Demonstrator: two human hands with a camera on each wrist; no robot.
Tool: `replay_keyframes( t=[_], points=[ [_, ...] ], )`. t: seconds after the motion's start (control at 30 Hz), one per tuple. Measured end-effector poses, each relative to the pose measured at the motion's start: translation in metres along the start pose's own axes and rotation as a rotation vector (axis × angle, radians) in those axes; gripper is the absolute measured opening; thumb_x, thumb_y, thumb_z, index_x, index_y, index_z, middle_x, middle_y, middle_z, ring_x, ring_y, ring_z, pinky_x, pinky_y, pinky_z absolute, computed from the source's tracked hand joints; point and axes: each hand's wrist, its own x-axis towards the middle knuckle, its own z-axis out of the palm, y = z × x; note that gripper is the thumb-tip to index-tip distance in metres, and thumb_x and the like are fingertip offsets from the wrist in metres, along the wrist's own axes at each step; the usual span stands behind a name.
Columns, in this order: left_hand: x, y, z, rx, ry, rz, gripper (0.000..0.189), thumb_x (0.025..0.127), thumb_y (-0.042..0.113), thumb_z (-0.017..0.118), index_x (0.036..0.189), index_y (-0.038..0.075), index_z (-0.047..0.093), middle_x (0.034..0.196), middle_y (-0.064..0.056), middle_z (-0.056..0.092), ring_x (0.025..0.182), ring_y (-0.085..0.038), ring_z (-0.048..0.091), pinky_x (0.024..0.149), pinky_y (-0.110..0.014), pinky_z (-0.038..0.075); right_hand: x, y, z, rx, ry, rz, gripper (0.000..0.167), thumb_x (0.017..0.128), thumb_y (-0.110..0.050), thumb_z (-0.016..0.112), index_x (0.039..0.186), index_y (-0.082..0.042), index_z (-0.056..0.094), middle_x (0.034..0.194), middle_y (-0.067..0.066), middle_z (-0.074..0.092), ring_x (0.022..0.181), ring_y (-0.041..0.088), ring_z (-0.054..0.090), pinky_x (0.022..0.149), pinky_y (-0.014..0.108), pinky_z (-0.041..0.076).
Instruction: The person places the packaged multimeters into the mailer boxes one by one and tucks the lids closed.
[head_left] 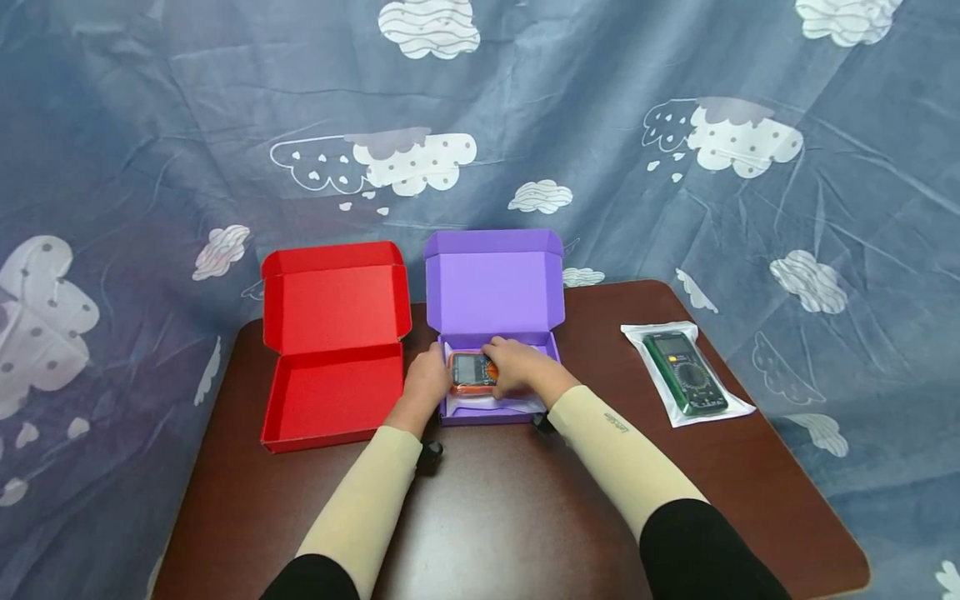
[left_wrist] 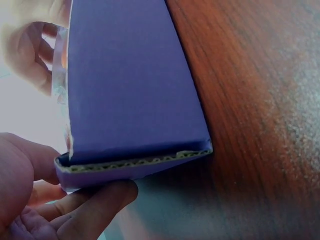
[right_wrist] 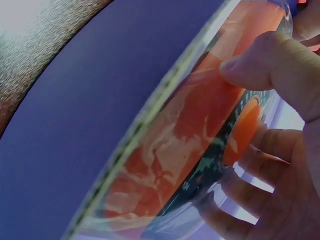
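A purple cardboard box (head_left: 495, 292) stands with its lid raised in the middle of the table. Inside it, on white plastic packing, is an orange multimeter (head_left: 468, 369) with a dark face, wrapped in clear plastic. My right hand (head_left: 517, 367) grips the multimeter, the thumb (right_wrist: 247, 70) on its orange side and the fingers over the dial face. At the box's left wall, my left hand (head_left: 427, 375) pinches the edge. The left wrist view shows fingers (left_wrist: 102, 205) outside the purple wall and the thumb on its other side.
To the left stands a red cardboard box (head_left: 330, 392), lid up, with nothing in it. A green multimeter (head_left: 688, 373) in a white-edged plastic bag lies on the right of the brown table (head_left: 525, 517). A blue cloud-print curtain (head_left: 600, 75) hangs behind.
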Motion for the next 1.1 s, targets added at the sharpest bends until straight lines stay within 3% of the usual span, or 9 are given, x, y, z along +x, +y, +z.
replay_keyframes(
  t=[0.23,0.6,1.1],
  points=[
    [-0.0012,0.0009,-0.0033,-0.005,-0.010,-0.009,0.050,0.093,0.005,0.069,0.140,-0.004,0.052,0.120,-0.025,0.071,0.099,-0.035,0.069,0.095,-0.049,0.058,0.0008,-0.0014,-0.0018,-0.024,0.002,0.001,0.093,0.070,-0.029,0.093,0.150,-0.006,0.052,0.136,0.010,0.058,0.121,0.027,0.058,0.107,0.046,0.050],
    [-0.0051,0.0028,-0.0087,-0.013,-0.023,-0.009,0.050,0.095,0.006,0.068,0.141,-0.005,0.051,0.121,-0.025,0.070,0.100,-0.035,0.069,0.097,-0.049,0.058,-0.0038,-0.0036,-0.0061,0.033,-0.009,0.013,0.092,0.072,-0.027,0.092,0.152,-0.007,0.052,0.138,0.010,0.058,0.119,0.026,0.058,0.106,0.045,0.050],
    [-0.0059,0.0034,-0.0090,-0.046,-0.019,-0.016,0.053,0.094,0.006,0.069,0.142,-0.007,0.050,0.122,-0.027,0.070,0.100,-0.035,0.069,0.097,-0.050,0.058,-0.0025,-0.0029,-0.0079,0.073,-0.046,0.051,0.095,0.074,-0.025,0.092,0.156,-0.008,0.048,0.148,0.011,0.053,0.127,0.028,0.055,0.111,0.048,0.048]
  ],
)
